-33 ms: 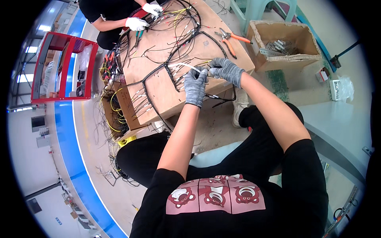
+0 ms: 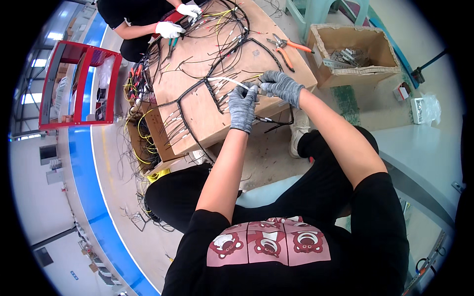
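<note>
Both my hands wear grey knit gloves and meet at the near right edge of a wooden-topped table (image 2: 202, 123). Fingers closed, my left hand (image 2: 242, 109) grips a thin white tube (image 2: 223, 79) that arches away to the left over loose wires. Against its fingertips, my right hand (image 2: 282, 88) is pinched shut; what lies between those fingers is too small to make out. A black wire harness (image 2: 183, 114) branches across the tabletop, with several wire ends carrying white markers. Beyond my right hand lies a wire stripper with orange handles (image 2: 284, 49).
Across the table, a co-worker's white-gloved hands (image 2: 171, 30) handle wires beside green-handled pliers (image 2: 172, 45). A cardboard box (image 2: 358, 78) with metal parts stands at the right, near a pale green stool (image 2: 316, 12). Another box (image 2: 154, 126) of wires sits left; a red rack (image 2: 79, 121) stands farther left.
</note>
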Motion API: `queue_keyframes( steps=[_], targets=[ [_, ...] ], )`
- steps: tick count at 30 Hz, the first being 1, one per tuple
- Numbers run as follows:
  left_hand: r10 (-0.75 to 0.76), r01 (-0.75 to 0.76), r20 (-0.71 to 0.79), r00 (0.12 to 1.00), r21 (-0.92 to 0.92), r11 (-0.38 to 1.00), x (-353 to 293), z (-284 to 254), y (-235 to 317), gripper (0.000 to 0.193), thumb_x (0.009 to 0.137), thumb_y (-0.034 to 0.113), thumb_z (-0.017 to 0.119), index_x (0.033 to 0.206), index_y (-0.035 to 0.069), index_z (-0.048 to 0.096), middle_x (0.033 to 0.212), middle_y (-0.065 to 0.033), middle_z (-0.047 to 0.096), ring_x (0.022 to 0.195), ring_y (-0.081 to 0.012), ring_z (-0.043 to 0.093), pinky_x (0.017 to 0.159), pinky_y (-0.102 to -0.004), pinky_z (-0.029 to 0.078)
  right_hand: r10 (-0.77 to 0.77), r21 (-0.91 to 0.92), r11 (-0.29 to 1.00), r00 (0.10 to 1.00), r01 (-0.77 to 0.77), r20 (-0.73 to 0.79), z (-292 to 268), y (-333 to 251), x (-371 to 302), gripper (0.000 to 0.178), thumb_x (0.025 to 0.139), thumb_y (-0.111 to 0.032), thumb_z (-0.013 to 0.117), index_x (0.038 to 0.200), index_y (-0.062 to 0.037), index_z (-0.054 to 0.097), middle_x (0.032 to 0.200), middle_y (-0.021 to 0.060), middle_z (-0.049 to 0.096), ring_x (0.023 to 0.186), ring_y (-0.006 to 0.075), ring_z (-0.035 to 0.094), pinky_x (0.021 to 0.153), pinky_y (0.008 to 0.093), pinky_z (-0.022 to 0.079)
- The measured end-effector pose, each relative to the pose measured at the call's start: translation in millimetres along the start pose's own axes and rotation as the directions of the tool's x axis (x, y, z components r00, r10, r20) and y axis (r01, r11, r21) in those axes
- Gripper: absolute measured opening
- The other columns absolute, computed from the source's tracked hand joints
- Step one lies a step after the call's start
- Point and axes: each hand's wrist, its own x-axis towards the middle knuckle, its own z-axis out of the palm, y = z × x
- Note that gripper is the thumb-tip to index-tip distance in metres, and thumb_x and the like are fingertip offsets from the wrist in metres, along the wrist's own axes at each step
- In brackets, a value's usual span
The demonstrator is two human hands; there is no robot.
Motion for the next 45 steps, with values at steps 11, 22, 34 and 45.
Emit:
queue_keyframes(
  steps=[11, 22, 34, 45],
  targets=[
    [-0.091, 0.107, 0.061, 0.994, -0.332, 0.937, 2, -17, 7, 0.02, 0.086, 0.007, 0.055, 0.103, -0.003, 0.053, 0.081, -0.009, 0.061, 0.067, -0.015, 0.06, 0.057, -0.0231, 0.052, -0.11, -0.052, 0.993, 0.991, 0.107, -0.071, 0, 15, 7, 0.017, 0.076, -0.014, 0.064, 0.089, -0.0022, 0.061, 0.081, 0.0075, 0.062, 0.074, 0.0149, 0.056, 0.072, 0.0281, 0.046],
    [-0.069, 0.103, 0.099, 0.993, -0.392, 0.914, 7, -18, 0, 0.015, 0.087, 0.009, 0.053, 0.099, -0.001, 0.055, 0.079, -0.0096, 0.061, 0.064, -0.0138, 0.058, 0.057, -0.0232, 0.051, -0.1, -0.155, 0.984, 0.992, 0.087, -0.079, 3, 7, 5, 0.018, 0.077, -0.017, 0.063, 0.087, -0.0022, 0.062, 0.078, 0.011, 0.063, 0.071, 0.019, 0.057, 0.07, 0.0299, 0.047],
    [-0.049, 0.082, 0.108, 0.993, -0.333, 0.939, 9, -19, 4, 0.015, 0.088, 0.011, 0.053, 0.098, 0.0, 0.055, 0.076, -0.0094, 0.062, 0.062, -0.0137, 0.058, 0.055, -0.023, 0.051, -0.172, -0.308, 0.941, 0.982, 0.138, -0.084, 4, -3, 1, 0.018, 0.077, -0.017, 0.062, 0.086, -0.0018, 0.059, 0.075, 0.0118, 0.061, 0.067, 0.0225, 0.056, 0.067, 0.0324, 0.047],
    [-0.054, 0.084, 0.125, 0.991, -0.256, 0.963, 10, -20, 0, 0.016, 0.088, 0.01, 0.053, 0.097, -0.002, 0.055, 0.075, -0.0076, 0.061, 0.061, -0.0121, 0.058, 0.054, -0.0219, 0.049, -0.168, -0.258, 0.957, 0.98, 0.135, -0.108, 7, -9, -2, 0.015, 0.076, -0.01, 0.063, 0.087, -0.0005, 0.06, 0.075, 0.0107, 0.061, 0.067, 0.0189, 0.055, 0.066, 0.0306, 0.046]
  ],
)
